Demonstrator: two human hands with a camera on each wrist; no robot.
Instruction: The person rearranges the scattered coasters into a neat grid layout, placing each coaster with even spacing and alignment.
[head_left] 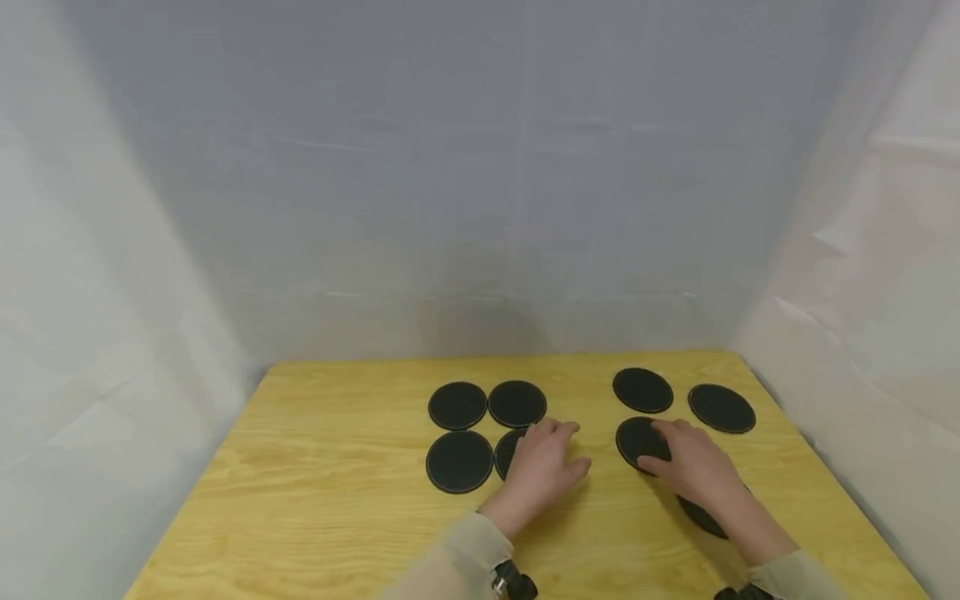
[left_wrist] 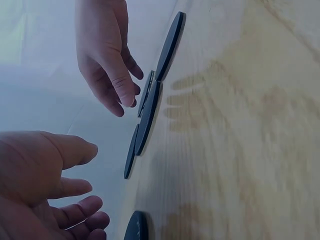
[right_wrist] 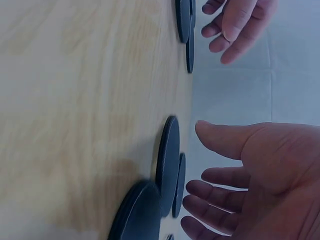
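Several flat round black coasters lie on a wooden table (head_left: 337, 500). My left hand (head_left: 543, 460) hovers open over the near right coaster (head_left: 508, 452) of a left group of four, hiding part of it. The right hand (head_left: 688, 462) is open above a coaster (head_left: 637, 439) in the right group, and another coaster (head_left: 701, 517) shows under its forearm. In the left wrist view the left hand (left_wrist: 45, 190) has its fingers spread just off the table. The right wrist view shows the right hand (right_wrist: 260, 185) likewise, palm facing the coasters (right_wrist: 169, 160). Neither hand holds anything.
Three more coasters (head_left: 457, 405) (head_left: 517, 403) (head_left: 459, 461) sit left of my left hand. Two others (head_left: 642, 389) (head_left: 722, 407) lie beyond the right hand. White fabric walls (head_left: 480, 208) enclose the table at the back and both sides.
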